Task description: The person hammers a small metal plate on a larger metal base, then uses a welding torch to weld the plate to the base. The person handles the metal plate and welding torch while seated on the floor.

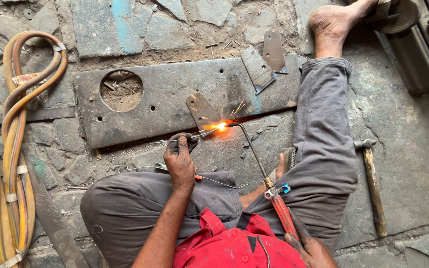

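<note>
Closely, hands (180, 161) hold rod (184, 139) at plate (175, 94) edge.

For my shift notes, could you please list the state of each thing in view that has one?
Torch: lit, flame at the plate edge, sparks flying.
Filler rod: held to the flame.
Left hand: gripping the rod.
Right hand: gripping the torch handle.
Steel plate: flat on the ground.
Hammer: lying unused.
Hoses: looped on the ground.

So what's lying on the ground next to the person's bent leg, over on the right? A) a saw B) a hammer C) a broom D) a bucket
B: a hammer with a wooden handle and metal head lies on the stone floor, just right of the grey trouser leg.
</note>
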